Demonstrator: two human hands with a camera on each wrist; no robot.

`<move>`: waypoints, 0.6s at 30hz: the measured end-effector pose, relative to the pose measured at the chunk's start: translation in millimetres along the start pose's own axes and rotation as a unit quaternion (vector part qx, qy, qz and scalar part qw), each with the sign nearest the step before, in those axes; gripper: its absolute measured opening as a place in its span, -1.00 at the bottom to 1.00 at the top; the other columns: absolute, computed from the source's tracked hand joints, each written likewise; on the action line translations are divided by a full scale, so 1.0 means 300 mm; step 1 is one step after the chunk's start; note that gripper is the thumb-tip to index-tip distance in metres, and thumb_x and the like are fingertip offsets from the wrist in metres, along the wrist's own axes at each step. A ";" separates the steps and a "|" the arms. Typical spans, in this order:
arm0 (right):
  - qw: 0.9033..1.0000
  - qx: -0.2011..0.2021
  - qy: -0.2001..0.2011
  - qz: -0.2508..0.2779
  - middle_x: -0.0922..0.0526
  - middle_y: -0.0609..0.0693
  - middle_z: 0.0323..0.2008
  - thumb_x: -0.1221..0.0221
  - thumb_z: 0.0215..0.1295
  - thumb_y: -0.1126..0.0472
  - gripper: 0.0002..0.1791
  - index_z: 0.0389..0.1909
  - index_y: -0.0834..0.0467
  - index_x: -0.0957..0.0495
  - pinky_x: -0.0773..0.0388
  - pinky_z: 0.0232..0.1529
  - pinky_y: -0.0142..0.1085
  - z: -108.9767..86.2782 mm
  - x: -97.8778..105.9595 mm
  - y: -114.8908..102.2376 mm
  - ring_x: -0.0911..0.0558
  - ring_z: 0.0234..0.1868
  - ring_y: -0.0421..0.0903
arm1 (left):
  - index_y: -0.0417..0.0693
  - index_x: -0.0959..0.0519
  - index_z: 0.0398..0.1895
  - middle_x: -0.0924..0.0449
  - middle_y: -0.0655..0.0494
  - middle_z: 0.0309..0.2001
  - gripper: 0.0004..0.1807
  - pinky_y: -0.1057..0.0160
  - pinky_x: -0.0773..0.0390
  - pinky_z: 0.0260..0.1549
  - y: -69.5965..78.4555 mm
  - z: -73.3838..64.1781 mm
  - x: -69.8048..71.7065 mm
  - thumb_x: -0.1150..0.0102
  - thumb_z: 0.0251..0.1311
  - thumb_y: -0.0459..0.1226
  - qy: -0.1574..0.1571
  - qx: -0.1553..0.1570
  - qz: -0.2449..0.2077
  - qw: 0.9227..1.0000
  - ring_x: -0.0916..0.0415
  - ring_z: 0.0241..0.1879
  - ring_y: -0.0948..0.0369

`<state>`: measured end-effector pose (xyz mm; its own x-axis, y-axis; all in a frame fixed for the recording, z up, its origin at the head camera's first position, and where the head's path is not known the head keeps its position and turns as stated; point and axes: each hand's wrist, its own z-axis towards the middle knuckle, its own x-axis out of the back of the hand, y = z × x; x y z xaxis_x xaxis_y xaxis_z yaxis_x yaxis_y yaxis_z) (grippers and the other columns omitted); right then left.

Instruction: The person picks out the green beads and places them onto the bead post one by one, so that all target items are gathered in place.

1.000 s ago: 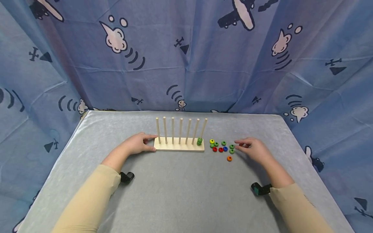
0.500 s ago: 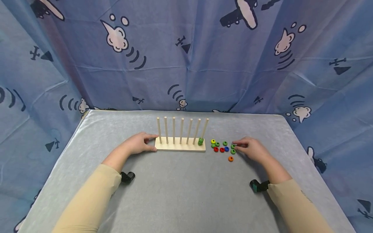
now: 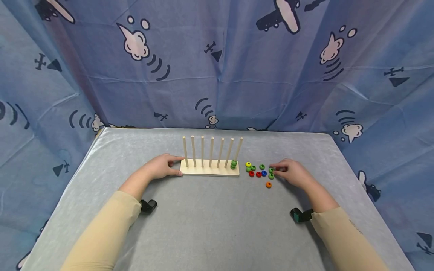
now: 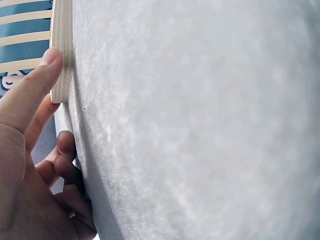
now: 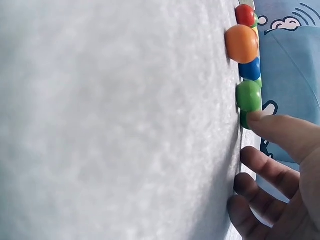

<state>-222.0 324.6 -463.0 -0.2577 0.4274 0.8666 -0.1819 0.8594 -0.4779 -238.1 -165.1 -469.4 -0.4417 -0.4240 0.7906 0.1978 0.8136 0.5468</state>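
At the left end of a wooden peg rack (image 3: 210,172), my left hand (image 3: 158,166) grips the base, thumb on its front edge (image 4: 61,75) and index finger behind. Several upright pegs stand in a row on it; two green beads (image 3: 233,164) are stacked around the rightmost one. To the right of the rack, my right hand (image 3: 294,174) pinches a green bead (image 3: 271,170) between thumb and index finger, the other fingers loosely bent in the right wrist view. Another green bead (image 5: 248,96) lies just in front of the pinched one, which is partly hidden by the thumb.
Between rack and right hand lie a yellow bead (image 3: 248,164), two red beads (image 3: 251,174), a blue bead (image 3: 264,173) and more green beads (image 3: 262,166). An orange bead (image 3: 268,184) sits nearer the front. Behind the grey-covered table (image 3: 217,226) hangs a blue patterned curtain (image 3: 217,75).
My right hand has moved slightly left onto the green bead, and its fingers have closed on it. The left hand keeps its grip on the rack. The head view has shifted a little.
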 end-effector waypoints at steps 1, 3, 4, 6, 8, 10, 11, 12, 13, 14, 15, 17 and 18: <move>1.000 0.001 -0.002 0.000 -0.59 0.03 -0.22 -0.27 0.34 0.16 -0.66 0.09 0.15 -0.68 -0.40 -0.33 -0.22 0.000 0.001 -0.001 -0.45 -0.31 -0.09 | 0.17 -0.44 0.40 -0.36 0.04 -0.25 -0.23 0.13 -0.29 -0.24 0.002 -0.001 0.001 -0.42 0.10 0.08 0.000 0.000 0.000 1.000 -0.30 -0.26 0.13; 1.000 -0.001 -0.003 0.000 -0.57 0.01 -0.23 -0.27 0.34 0.17 -0.67 0.09 0.14 -0.68 -0.40 -0.35 -0.22 0.001 0.002 -0.004 -0.44 -0.32 -0.09 | 0.17 -0.44 0.40 -0.36 0.04 -0.26 -0.23 0.13 -0.28 -0.25 0.003 -0.001 0.002 -0.42 0.10 0.08 0.001 0.000 -0.001 1.000 -0.30 -0.27 0.13; 1.000 0.000 -0.003 0.000 -0.56 0.01 -0.24 -0.27 0.33 0.18 -0.67 0.09 0.14 -0.68 -0.39 -0.35 -0.22 0.002 0.003 -0.005 -0.43 -0.33 -0.09 | 0.17 -0.44 0.40 -0.36 0.04 -0.26 -0.23 0.13 -0.28 -0.26 0.004 -0.002 0.002 -0.42 0.10 0.08 0.001 -0.001 -0.001 1.000 -0.29 -0.27 0.13; 1.000 0.002 -0.002 -0.001 -0.55 0.00 -0.27 -0.28 0.33 0.18 -0.67 0.09 0.14 -0.68 -0.38 -0.35 -0.22 0.002 0.003 -0.007 -0.42 -0.33 -0.09 | 0.16 -0.44 0.41 -0.35 0.03 -0.27 -0.23 0.13 -0.28 -0.27 0.005 -0.002 0.004 -0.42 0.11 0.08 0.001 -0.002 -0.001 1.000 -0.29 -0.27 0.13; 1.000 0.000 -0.001 -0.001 -0.53 0.00 -0.29 -0.28 0.33 0.18 -0.67 0.08 0.14 -0.69 -0.38 -0.36 -0.22 0.003 0.002 -0.007 -0.41 -0.34 -0.09 | 0.15 -0.43 0.41 -0.36 0.03 -0.26 -0.23 0.13 -0.28 -0.26 0.007 -0.003 0.005 -0.41 0.11 0.07 0.001 -0.004 -0.001 1.000 -0.29 -0.27 0.13; 1.000 0.002 0.002 -0.002 -0.52 0.00 -0.30 -0.28 0.33 0.18 -0.68 0.08 0.14 -0.69 -0.37 -0.36 -0.22 0.003 0.001 -0.006 -0.41 -0.35 -0.10 | 0.14 -0.43 0.41 -0.36 0.03 -0.26 -0.23 0.13 -0.28 -0.26 0.009 -0.005 0.007 -0.41 0.12 0.07 0.000 -0.004 0.001 1.000 -0.30 -0.26 0.13; 1.000 0.003 0.003 -0.003 -0.52 0.00 -0.30 -0.28 0.33 0.18 -0.68 0.07 0.14 -0.69 -0.37 -0.36 -0.22 0.003 0.000 -0.004 -0.41 -0.35 -0.10 | 0.14 -0.43 0.41 -0.36 0.03 -0.26 -0.24 0.12 -0.28 -0.25 0.011 -0.006 0.007 -0.41 0.12 0.07 0.000 -0.003 0.001 1.000 -0.30 -0.26 0.13; 1.000 0.005 0.004 -0.003 -0.53 0.00 -0.29 -0.28 0.33 0.19 -0.68 0.07 0.15 -0.69 -0.37 -0.36 -0.22 0.003 -0.001 -0.003 -0.41 -0.35 -0.10 | 0.14 -0.43 0.41 -0.37 0.03 -0.25 -0.24 0.12 -0.29 -0.25 0.011 -0.007 0.008 -0.41 0.12 0.07 0.000 -0.003 0.001 1.000 -0.30 -0.26 0.13; 1.000 0.008 0.004 -0.002 -0.53 0.01 -0.28 -0.28 0.33 0.19 -0.68 0.07 0.16 -0.69 -0.37 -0.36 -0.21 0.002 0.000 -0.002 -0.41 -0.35 -0.09 | 0.14 -0.43 0.41 -0.37 0.03 -0.25 -0.24 0.12 -0.29 -0.25 0.012 -0.008 0.008 -0.41 0.12 0.06 -0.001 -0.002 0.000 1.000 -0.30 -0.25 0.13; 1.000 0.011 0.007 -0.002 -0.54 0.01 -0.27 -0.28 0.33 0.19 -0.68 0.06 0.17 -0.69 -0.38 -0.35 -0.21 0.001 0.000 -0.002 -0.42 -0.34 -0.09 | 0.14 -0.43 0.41 -0.37 0.03 -0.25 -0.24 0.12 -0.29 -0.25 0.013 -0.009 0.008 -0.41 0.12 0.06 0.000 -0.001 -0.001 1.000 -0.30 -0.25 0.12; 1.000 0.012 0.010 -0.002 -0.55 0.01 -0.26 -0.28 0.33 0.18 -0.69 0.06 0.17 -0.69 -0.38 -0.34 -0.21 0.000 0.001 0.000 -0.42 -0.33 -0.09 | 0.15 -0.43 0.41 -0.37 0.03 -0.25 -0.24 0.12 -0.29 -0.25 0.013 -0.009 0.008 -0.41 0.12 0.06 0.000 0.000 -0.001 1.000 -0.30 -0.26 0.13; 1.000 0.020 0.020 -0.001 -0.58 0.01 -0.24 -0.28 0.33 0.18 -0.69 0.05 0.17 -0.69 -0.39 -0.32 -0.20 -0.003 0.003 0.003 -0.44 -0.33 -0.10 | 0.16 -0.43 0.41 -0.37 0.02 -0.25 -0.24 0.12 -0.28 -0.25 0.014 -0.011 0.008 -0.41 0.11 0.06 0.001 0.001 -0.002 1.000 -0.30 -0.26 0.12; 0.999 0.022 0.024 -0.001 -0.59 0.02 -0.23 -0.28 0.34 0.17 -0.69 0.05 0.17 -0.69 -0.40 -0.32 -0.19 -0.006 0.006 0.002 -0.45 -0.32 -0.09 | 0.16 -0.43 0.41 -0.37 0.02 -0.25 -0.24 0.12 -0.28 -0.25 0.014 -0.011 0.007 -0.42 0.11 0.06 0.002 0.002 -0.002 1.000 -0.30 -0.26 0.13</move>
<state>-220.8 326.4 -461.5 -0.2123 0.4393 0.8729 -0.2247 0.8474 -0.4811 -235.4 -163.8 -464.5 -0.4390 -0.4285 0.7897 0.1930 0.8134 0.5487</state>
